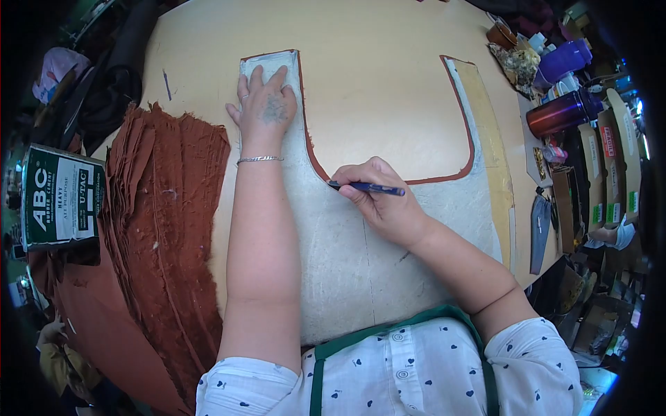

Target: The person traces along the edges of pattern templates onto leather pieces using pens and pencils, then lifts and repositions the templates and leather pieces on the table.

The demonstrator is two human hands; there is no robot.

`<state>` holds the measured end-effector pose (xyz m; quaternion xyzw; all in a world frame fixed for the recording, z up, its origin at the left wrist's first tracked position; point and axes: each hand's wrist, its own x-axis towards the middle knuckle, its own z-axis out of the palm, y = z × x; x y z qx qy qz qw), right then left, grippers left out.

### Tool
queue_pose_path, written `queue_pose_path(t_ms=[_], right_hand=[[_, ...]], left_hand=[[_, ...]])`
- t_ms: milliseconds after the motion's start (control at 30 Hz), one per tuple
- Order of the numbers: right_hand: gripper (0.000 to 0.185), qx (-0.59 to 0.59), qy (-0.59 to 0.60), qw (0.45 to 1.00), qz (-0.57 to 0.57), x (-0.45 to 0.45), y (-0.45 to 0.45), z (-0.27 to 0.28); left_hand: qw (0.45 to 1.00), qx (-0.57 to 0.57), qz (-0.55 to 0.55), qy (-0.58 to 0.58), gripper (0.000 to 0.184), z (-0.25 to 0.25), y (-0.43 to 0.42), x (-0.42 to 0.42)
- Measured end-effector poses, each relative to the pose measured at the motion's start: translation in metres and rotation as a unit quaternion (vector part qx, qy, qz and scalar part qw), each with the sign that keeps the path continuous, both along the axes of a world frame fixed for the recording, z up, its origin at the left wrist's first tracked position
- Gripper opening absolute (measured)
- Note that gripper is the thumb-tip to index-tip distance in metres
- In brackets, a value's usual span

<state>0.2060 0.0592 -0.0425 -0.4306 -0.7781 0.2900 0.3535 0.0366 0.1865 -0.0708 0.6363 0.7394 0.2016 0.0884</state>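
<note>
A large pale grey U-shaped pattern piece [333,256] lies flat on the table, and reddish-brown leather [313,156] shows as a narrow strip along its inner edge. My left hand [267,104] presses flat on the upper left arm of the pattern, fingers spread. In my right hand [378,201] is a dark blue pen [378,188], its tip at the left inner curve of the U, touching or very close to the edge. A stack of reddish-brown leather pieces [170,229] with ragged edges sits left of my left forearm.
A green and white rubber cement can [64,197] stands at the far left. On the right are a purple metallic bottle [563,114], a purple cup [565,61] and a grey-handled tool [540,232]. A thin dark pen-like stick [166,84] lies at upper left.
</note>
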Motion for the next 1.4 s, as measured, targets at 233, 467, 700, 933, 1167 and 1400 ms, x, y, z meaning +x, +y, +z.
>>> queue_pose_path(t_ms=[233,467,700,933,1167,1400], right_hand=[[0.013,-0.087,-0.034,0.995,0.024,0.032,0.001,0.010],[0.016,-0.214,-0.011,0.976,0.032,0.071,0.010,0.022],[0.015,-0.332,0.007,0.940,-0.075,0.127,0.015,0.028],[0.016,-0.334,0.032,0.935,-0.117,0.198,0.021,0.021],[0.014,-0.364,-0.066,0.923,-0.101,0.235,0.061,0.029],[0.015,-0.392,-0.203,0.891,-0.106,0.225,0.121,0.047]], left_hand=[[1.000,-0.025,0.001,0.011,0.042,0.002,0.002,0.000],[0.998,-0.054,0.012,0.040,0.043,0.000,0.007,0.000],[0.997,-0.063,0.014,0.035,0.043,-0.001,0.009,-0.001],[0.998,-0.058,0.012,0.039,0.044,-0.002,0.009,-0.002],[0.998,-0.060,0.014,0.035,0.044,-0.002,0.009,-0.001],[0.997,-0.061,0.013,0.036,0.043,-0.001,0.009,-0.001]])
